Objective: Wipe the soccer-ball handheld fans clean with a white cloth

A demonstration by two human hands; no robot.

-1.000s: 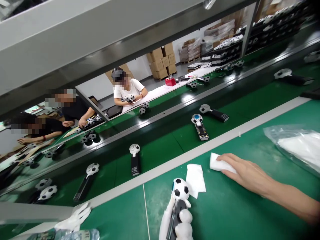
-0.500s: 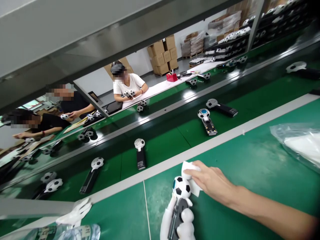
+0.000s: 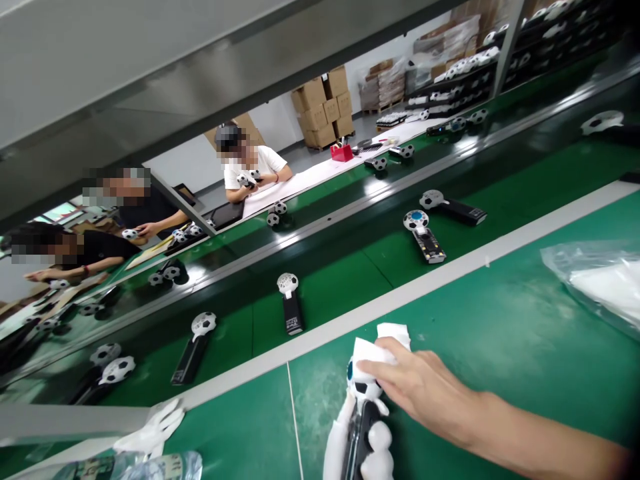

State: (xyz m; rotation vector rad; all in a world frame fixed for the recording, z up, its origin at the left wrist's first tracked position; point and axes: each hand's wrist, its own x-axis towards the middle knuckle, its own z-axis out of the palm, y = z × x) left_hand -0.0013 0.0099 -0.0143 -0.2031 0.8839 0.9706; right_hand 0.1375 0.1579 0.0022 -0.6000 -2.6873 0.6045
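My left hand (image 3: 379,450), in a white glove, is wrapped round the black handle of a soccer-ball-headed device (image 3: 365,421). The device stands upright near the bottom middle, its black-and-white ball end uppermost and a blue patch on its left side. A folded white wipe (image 3: 371,357) is pinched in my bare right hand (image 3: 423,385). It lies against the top of the ball and covers much of it. My right fingertips are just right of the ball. The lower end of the handle is out of view.
A conveyor belt (image 3: 345,287) beyond the bench carries several similar devices. At the lower left lie a white glove (image 3: 153,430) and a clear plastic bottle (image 3: 175,465). A plastic bag of white sheets (image 3: 607,283) rests at right. Several co-workers sit across the line.
My right hand has brought the wipe leftward, from the ball's right side onto its top and front. Devices on the near belt have shifted right; those on the far belt, slightly left.
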